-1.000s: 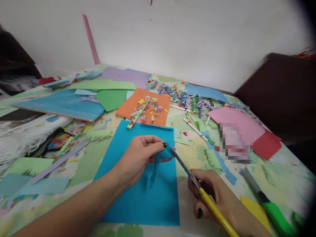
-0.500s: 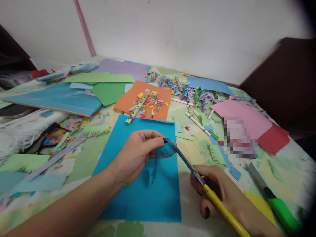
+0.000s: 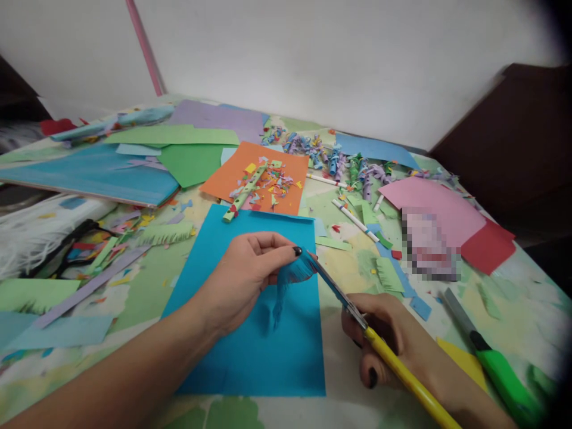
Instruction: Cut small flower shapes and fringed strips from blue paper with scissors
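Observation:
My left hand (image 3: 250, 271) pinches a fringed blue paper strip (image 3: 295, 269) between thumb and fingers, and its cut ends hang down. In my right hand (image 3: 384, 333) are yellow-handled scissors (image 3: 393, 360), with their blades pointing up and left to the strip beside my left fingertips. Beneath both the strip and my left hand lies a large blue sheet (image 3: 268, 369). Touching its top edge is an orange sheet (image 3: 223, 176) with small paper scraps and a green rolled paper tube (image 3: 243, 196) on it.
A green-handled cutter (image 3: 504, 378) lies at the right, near pink paper (image 3: 442, 199) and red paper (image 3: 491, 244). Curled paper pieces (image 3: 335, 161) are at the back. Blue sheets (image 3: 89, 173) and fringed green strips (image 3: 165, 234) lie to the left.
The view has shifted slightly, so the table items appear a little further left and up. Both hands keep their holds, with the scissors still at the strip.

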The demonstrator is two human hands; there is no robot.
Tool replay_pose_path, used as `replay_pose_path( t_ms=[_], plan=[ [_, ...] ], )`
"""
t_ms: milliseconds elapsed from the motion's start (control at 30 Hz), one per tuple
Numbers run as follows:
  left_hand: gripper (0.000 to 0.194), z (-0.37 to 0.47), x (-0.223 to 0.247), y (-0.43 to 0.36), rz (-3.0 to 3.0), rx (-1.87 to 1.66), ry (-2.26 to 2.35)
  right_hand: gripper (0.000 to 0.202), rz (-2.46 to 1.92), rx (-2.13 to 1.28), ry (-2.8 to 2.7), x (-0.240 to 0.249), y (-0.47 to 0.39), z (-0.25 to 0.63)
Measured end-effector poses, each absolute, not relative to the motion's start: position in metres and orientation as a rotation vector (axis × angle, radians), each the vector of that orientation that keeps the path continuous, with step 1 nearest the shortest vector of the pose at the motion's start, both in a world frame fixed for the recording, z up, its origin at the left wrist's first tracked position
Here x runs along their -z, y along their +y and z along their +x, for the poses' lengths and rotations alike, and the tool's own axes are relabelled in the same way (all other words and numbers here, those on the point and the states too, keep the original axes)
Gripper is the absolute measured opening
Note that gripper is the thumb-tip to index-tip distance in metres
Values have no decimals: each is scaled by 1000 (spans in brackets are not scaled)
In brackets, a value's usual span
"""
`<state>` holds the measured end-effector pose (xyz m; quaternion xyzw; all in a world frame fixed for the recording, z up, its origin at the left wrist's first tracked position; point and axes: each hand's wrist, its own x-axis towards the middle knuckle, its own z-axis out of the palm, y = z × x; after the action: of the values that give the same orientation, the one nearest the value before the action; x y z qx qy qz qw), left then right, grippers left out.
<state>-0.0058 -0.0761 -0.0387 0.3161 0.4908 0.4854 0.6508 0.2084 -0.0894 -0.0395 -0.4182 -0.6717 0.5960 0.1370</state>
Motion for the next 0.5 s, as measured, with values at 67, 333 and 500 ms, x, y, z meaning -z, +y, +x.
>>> replay_pose_path(
  t_ms=[67, 333, 500],
  plan=[
    [14, -5, 38, -76, 736, -1106, 1134, 46, -1206, -1729, -1939, 41, -90, 209],
    [15, -4, 39, -77, 740, -1099, 1167, 51, -1167, -1755, -1939, 38, -90, 210],
    [14, -4, 39, -77, 763, -1093, 1189, 52, -1182, -1765, -1943, 38, -85, 207]
  ],
)
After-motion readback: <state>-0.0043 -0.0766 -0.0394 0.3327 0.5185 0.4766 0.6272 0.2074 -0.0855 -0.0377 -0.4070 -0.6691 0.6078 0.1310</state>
